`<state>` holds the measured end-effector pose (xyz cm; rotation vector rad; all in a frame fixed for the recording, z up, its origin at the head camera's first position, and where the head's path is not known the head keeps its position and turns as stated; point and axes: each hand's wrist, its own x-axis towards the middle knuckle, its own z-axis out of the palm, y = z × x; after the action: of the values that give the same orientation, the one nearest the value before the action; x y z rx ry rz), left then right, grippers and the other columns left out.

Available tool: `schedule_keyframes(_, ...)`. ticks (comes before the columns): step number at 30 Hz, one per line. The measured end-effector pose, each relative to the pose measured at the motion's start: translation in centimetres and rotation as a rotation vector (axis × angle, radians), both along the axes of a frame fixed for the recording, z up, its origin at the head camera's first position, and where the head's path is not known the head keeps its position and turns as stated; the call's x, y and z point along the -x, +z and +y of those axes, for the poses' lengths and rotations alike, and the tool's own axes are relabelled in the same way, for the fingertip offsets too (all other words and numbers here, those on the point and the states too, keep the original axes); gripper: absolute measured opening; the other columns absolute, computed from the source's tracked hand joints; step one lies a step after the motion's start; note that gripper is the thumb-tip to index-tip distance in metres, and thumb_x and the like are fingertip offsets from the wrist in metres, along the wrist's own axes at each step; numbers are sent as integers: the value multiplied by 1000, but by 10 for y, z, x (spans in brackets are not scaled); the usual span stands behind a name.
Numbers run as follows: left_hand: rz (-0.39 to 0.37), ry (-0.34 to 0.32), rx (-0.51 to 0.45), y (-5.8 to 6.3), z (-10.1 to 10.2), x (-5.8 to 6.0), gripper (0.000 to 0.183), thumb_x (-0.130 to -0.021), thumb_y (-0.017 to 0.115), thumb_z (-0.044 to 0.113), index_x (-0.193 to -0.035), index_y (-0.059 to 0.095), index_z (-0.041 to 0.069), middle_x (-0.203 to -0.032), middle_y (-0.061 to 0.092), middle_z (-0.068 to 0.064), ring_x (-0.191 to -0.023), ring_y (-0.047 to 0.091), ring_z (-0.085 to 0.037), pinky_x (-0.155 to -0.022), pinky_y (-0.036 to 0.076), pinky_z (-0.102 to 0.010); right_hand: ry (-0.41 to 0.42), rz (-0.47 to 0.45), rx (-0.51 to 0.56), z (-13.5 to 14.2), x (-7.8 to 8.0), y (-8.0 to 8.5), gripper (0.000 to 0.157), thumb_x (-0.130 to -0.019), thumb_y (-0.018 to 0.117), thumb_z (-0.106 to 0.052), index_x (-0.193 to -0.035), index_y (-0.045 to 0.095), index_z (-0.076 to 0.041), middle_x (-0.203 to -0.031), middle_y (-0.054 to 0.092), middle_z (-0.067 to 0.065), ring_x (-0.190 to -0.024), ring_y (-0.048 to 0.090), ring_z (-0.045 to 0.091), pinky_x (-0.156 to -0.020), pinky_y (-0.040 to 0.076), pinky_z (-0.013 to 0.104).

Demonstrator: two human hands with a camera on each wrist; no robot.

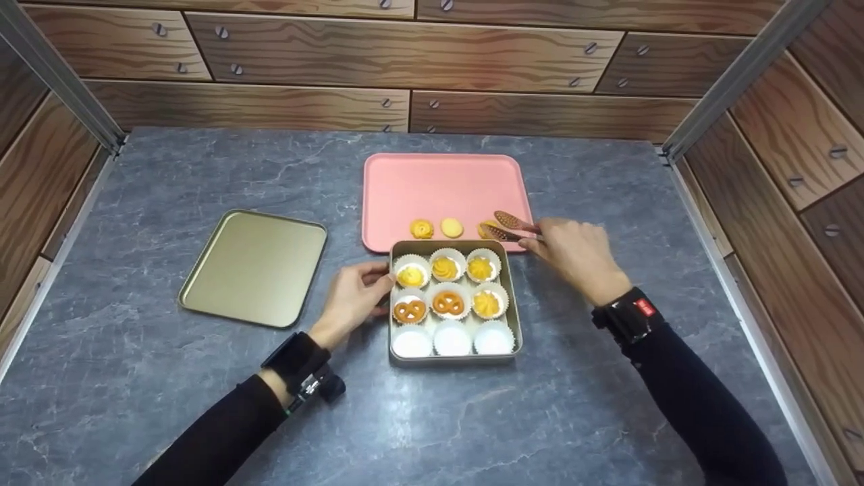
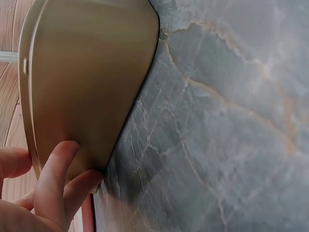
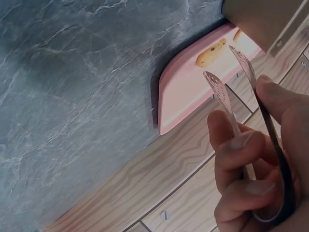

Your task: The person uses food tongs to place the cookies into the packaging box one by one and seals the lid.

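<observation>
My left hand (image 1: 354,290) touches the left side of a gold square tin (image 1: 511,270), fingertips resting against its outer wall (image 2: 87,77). Paper cups in the tin's back and middle rows hold yellow swirl cookies (image 1: 480,268) and pretzels (image 1: 448,302). The front row shows white cups (image 1: 452,337) with no cookie in them. In my right hand (image 1: 577,253) I grip small tongs (image 1: 503,233) with perforated tips, which stand spread. They reach over a yellow cookie (image 3: 211,52) on the pink tray (image 1: 439,185), partly covering it in the head view.
On the tray's front part also lie a swirl cookie (image 1: 422,229) and a smooth round cookie (image 1: 451,227), just behind the tin. A flat gold lid (image 1: 253,266) lies on the grey marbled table (image 1: 270,391) at left. Wood-patterned walls (image 1: 405,54) enclose the back and sides.
</observation>
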<state>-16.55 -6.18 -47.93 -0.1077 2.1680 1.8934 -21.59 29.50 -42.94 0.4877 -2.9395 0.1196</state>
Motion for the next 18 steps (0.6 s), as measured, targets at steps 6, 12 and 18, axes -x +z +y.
schedule_keyframes(6, 7, -20, 10, 2, 0, 0, 42, -99, 68, 9, -139, 60, -2, -125, 70, -22, -101, 73, -31, -70, 67, -32, -6, 22, -12, -4, 5, -7, 38, -97, 73, -41, -87, 65, -6, -78, 68, 16, -62, 63, 39, -48, 50, 52)
schedule_keyframes(12, -4, -29, -4, 2, 0, 0, 44, -99, 67, 8, -141, 58, -2, -127, 69, -22, -103, 72, -32, -73, 67, -33, -35, 60, -7, -2, 6, -9, 36, -98, 73, -38, -90, 67, -3, -79, 68, 16, -62, 64, 43, -46, 50, 55)
schedule_keyframes(18, 5, -30, 8, 1, 0, -2, 43, -99, 67, 8, -141, 59, -2, -129, 68, -23, -105, 72, -32, -73, 67, -33, -55, 111, 18, 1, 8, -14, 37, -98, 72, -38, -90, 70, -2, -76, 68, 16, -60, 64, 41, -45, 51, 52)
